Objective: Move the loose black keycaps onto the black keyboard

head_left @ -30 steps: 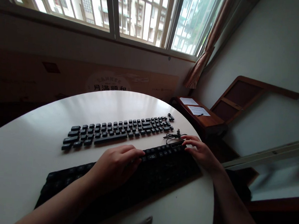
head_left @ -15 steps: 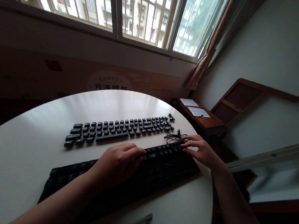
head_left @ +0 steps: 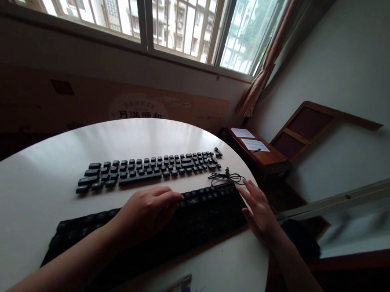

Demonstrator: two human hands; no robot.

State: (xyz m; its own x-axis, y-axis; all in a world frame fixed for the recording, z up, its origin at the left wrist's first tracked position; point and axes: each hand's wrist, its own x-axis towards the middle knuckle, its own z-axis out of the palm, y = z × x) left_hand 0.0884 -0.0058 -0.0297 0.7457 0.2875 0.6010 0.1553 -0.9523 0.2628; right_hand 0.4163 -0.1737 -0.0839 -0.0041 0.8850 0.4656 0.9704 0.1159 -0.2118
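A black keyboard (head_left: 207, 215) lies slanted on the white table, several keys still on its upper rows and left part, its middle dark and bare of keycaps. My left hand (head_left: 149, 209) rests over the keyboard's middle, fingers bent and close together, the index fingertip at a key in the upper row. Its thumb side is partly hidden, so what it pinches does not show. My right hand (head_left: 259, 211) is at the keyboard's right end, fingers spread and holding nothing. Behind the keyboard, loose black keycaps (head_left: 140, 175) stand in rows. A bundled black cable (head_left: 226, 178) lies behind the right end.
The round white table (head_left: 23, 188) has its curved edge close to my right forearm. At its front lies a blurred metal and purple object (head_left: 186, 291). A wooden chair (head_left: 302, 126) and papers (head_left: 255, 145) on a low wooden surface stand beyond, below the barred window (head_left: 186, 22).
My right hand has drawn back from the keyboard's upper right corner and its fingers have spread. My left hand stays at the same keys. The whole view has shifted slightly.
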